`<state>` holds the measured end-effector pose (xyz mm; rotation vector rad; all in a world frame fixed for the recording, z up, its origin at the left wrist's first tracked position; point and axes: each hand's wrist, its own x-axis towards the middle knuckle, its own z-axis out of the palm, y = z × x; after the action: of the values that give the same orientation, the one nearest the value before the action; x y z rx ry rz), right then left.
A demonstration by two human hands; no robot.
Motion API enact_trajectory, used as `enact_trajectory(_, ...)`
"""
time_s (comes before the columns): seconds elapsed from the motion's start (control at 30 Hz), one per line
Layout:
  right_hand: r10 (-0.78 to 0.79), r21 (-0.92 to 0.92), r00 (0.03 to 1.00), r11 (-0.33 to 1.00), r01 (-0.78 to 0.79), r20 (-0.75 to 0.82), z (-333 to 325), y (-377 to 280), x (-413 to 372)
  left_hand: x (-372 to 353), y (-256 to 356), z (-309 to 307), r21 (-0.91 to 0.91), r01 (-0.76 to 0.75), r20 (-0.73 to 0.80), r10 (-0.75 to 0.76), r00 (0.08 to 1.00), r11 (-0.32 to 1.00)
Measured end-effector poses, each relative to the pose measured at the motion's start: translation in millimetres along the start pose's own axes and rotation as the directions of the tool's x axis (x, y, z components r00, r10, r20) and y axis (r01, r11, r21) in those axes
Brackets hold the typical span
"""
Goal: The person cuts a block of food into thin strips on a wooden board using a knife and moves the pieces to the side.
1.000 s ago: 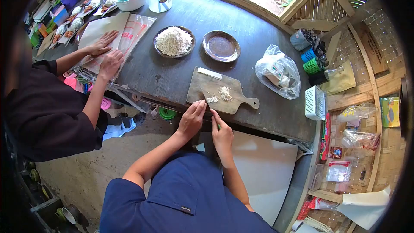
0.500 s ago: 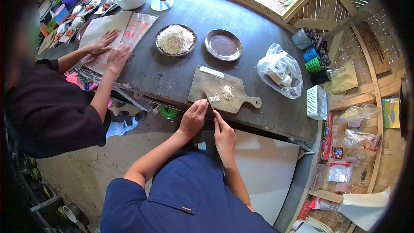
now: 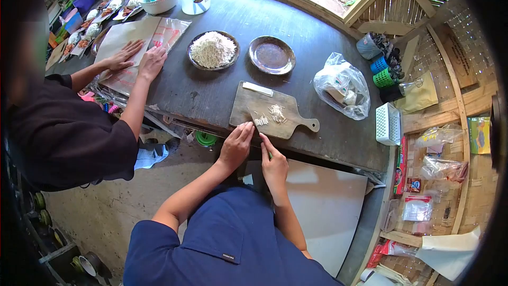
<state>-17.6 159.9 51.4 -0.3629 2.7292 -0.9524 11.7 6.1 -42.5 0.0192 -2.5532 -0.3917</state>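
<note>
A wooden cutting board (image 3: pixel 290 125) lies at the table's near edge. My right hand (image 3: pixel 274 167) is closed round the green handle of a knife (image 3: pixel 270 155), whose blade points up over the board. Close beside the blade, my left hand (image 3: pixel 235 145) presses its fingers together on the board's near left corner; whatever is under them is hidden. Two small heaps of thin pale strips, one cut pile (image 3: pixel 261 119) and one looser pile (image 3: pixel 277 113), rest on the board. A white oblong piece (image 3: pixel 257 89) lies along its far edge.
Beyond the board stand a bowl of white shreds (image 3: pixel 213 50) and a brown plate (image 3: pixel 272 55). A clear plastic bag (image 3: pixel 343 87) and a white basket (image 3: pixel 388 124) are to the right. At left, another person's hands (image 3: pixel 127 55) rest on wrapping paper (image 3: pixel 121 37).
The other person's right hand has shifted slightly up along the paper. My own hands and the knife stay almost in place; the view has moved a little.
</note>
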Motion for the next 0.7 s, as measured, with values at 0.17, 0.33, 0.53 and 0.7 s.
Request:
enact_trajectory(0.17,-0.025,0.022,1.0,0.999,0.025,-0.016,0.6,6.8,-4.8,1.0,0.2,-1.8,-0.022,0.012,-0.005,-0.012,1.0,1.0)
enact_trajectory(0.33,0.011,0.007,1.0,1.0,-0.011,0.025,-5.6,-3.6,-0.8,0.9,0.5,-3.7,-0.028,0.008,-0.001,-0.008,1.0,1.0)
enact_trajectory(0.53,-0.018,0.019,1.0,1.0,0.018,-0.009,-1.5,1.7,-2.4,2.9,1.6,-4.3,-0.064,0.009,-0.018,-0.01,1.0,0.998)
enact_trajectory(0.7,-0.001,0.011,1.0,1.0,0.001,0.008,-3.6,-3.0,-1.5,1.2,0.5,-2.9,-0.068,0.012,-0.016,-0.013,1.0,0.998)
